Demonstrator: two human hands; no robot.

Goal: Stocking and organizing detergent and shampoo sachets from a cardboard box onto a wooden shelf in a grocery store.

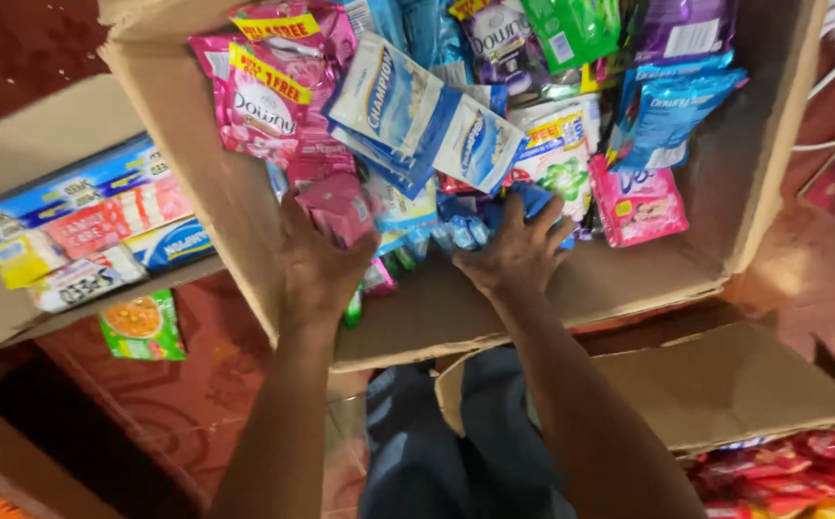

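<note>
A large cardboard box (pixel 629 279) in front of me holds a heap of small sachets in pink, blue, white, green and purple. My left hand (pixel 317 259) is inside the box, its fingers closed around a pink sachet (pixel 339 207). My right hand (pixel 518 252) rests beside it, fingers curled over a bunch of blue sachets (pixel 523 204). White and blue sachet strips (pixel 417 115) lie just beyond both hands. A loose pink sachet (pixel 637 204) sits to the right.
A second cardboard box (pixel 14 163) at the left holds flat packets in blue, red and yellow. A green packet (pixel 142 327) lies on the red floor below it. A box flap (pixel 725 384) and red packets (pixel 792 471) are at lower right. My knees are under the box.
</note>
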